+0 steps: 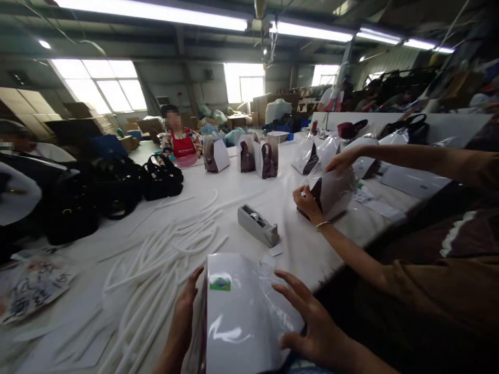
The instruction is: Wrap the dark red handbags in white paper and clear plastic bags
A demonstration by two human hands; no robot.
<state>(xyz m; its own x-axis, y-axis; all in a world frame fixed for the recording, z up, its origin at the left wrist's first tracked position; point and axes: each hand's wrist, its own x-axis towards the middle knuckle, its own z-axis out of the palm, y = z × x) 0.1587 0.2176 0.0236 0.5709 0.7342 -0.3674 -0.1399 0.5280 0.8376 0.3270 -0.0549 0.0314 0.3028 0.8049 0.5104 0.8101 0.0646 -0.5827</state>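
Observation:
A bag wrapped in white paper and clear plastic (237,311), with a small green sticker, stands at the table's near edge. My left hand (183,317) lies flat against its left side, fingers straight. My right hand (312,322) rests on its right side over the crinkled plastic, fingers spread. Neither hand grips it; both press against the wrapping.
A grey tape dispenser (258,224) sits just beyond the bag. Several white foam tubes (163,259) lie across the table to the left. A co-worker's hands (312,200) on the right hold another wrapped bag (335,192). Black handbags (117,189) are piled at left; wrapped bags (249,153) stand farther back.

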